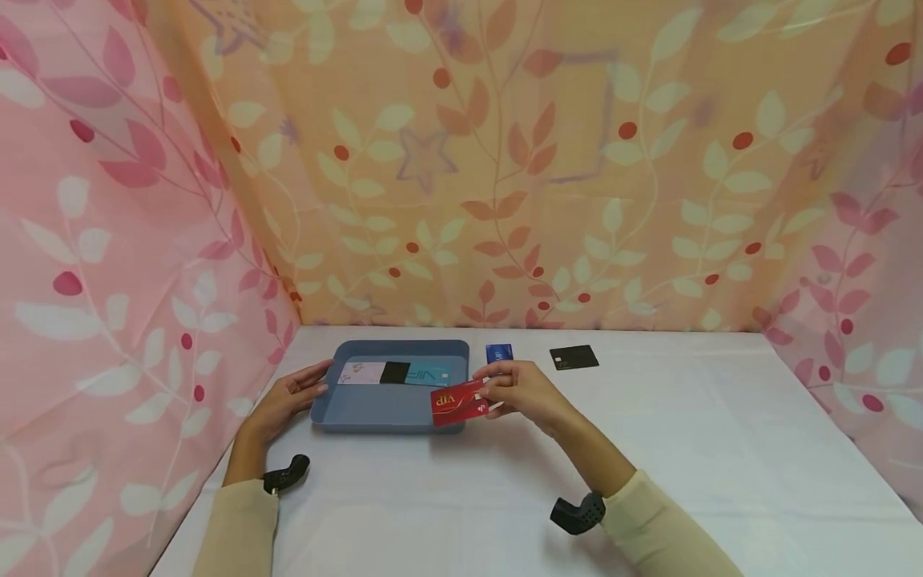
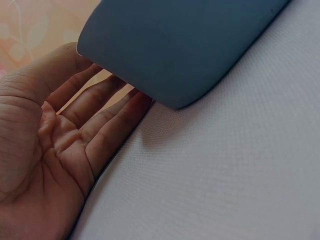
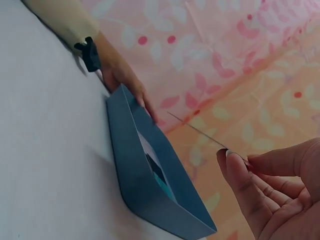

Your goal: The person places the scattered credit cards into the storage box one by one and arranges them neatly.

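Observation:
My right hand (image 1: pixel 525 393) pinches a red VIP card (image 1: pixel 456 403) by one end, above the tray's right front corner. Seen edge-on in the right wrist view, the card (image 3: pixel 197 131) is a thin line raised over the rim. The blue-grey tray (image 1: pixel 389 415) lies on the white table. Inside it, along the back, a pale card (image 1: pixel 360 373), a black card (image 1: pixel 394 373) and a teal card (image 1: pixel 427 374) form a row. My left hand (image 1: pixel 288 401) rests its fairly straight fingers against the tray's left wall, as the left wrist view also shows.
Behind the right hand lies a blue card (image 1: pixel 499 352), partly covered by the fingers. A black card with a chip (image 1: pixel 574 357) lies farther right on the white tablecloth (image 1: pixel 692 449). Patterned cloth walls (image 1: pixel 505 160) enclose the table at the back and sides.

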Available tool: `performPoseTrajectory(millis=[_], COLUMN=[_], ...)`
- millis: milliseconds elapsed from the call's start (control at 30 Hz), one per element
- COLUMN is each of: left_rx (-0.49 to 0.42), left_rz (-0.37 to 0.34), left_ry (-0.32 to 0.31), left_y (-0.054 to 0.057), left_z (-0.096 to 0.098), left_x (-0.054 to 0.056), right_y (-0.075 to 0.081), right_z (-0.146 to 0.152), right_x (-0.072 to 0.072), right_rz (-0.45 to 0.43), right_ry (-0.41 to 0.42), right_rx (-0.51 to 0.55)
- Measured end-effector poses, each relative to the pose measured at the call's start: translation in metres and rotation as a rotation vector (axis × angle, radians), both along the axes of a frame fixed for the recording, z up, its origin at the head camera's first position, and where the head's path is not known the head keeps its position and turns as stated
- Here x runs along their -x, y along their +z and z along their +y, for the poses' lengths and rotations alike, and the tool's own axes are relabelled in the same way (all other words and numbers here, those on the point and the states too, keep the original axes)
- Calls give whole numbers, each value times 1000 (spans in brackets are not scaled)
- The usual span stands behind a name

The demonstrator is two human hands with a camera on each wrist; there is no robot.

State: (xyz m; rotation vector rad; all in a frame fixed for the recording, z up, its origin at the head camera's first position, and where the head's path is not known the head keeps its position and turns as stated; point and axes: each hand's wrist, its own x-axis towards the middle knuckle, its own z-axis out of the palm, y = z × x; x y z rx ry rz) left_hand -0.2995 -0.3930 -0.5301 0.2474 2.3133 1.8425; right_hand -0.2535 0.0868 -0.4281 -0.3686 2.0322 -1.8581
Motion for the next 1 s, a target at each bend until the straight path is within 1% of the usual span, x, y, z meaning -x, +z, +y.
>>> performPoseTrajectory(millis=[200,600,833,1000], left_rx=[7,5,18,23], left_rz=[10,8,12,8], left_ry=[-6,-4,-4,-5], left_y=[2,2,1,2], left_z=[1,1,0,0], left_x=[1,-1,0,-1], right_y=[2,-1,-1,1], right_z=[-15,-45,-62,-73], right_x=[0,4,6,9], right_rz=[-20,-25,-33,-37], right_ry=[-24,-17,-8,-10], right_rx=[15,-36,1,-5])
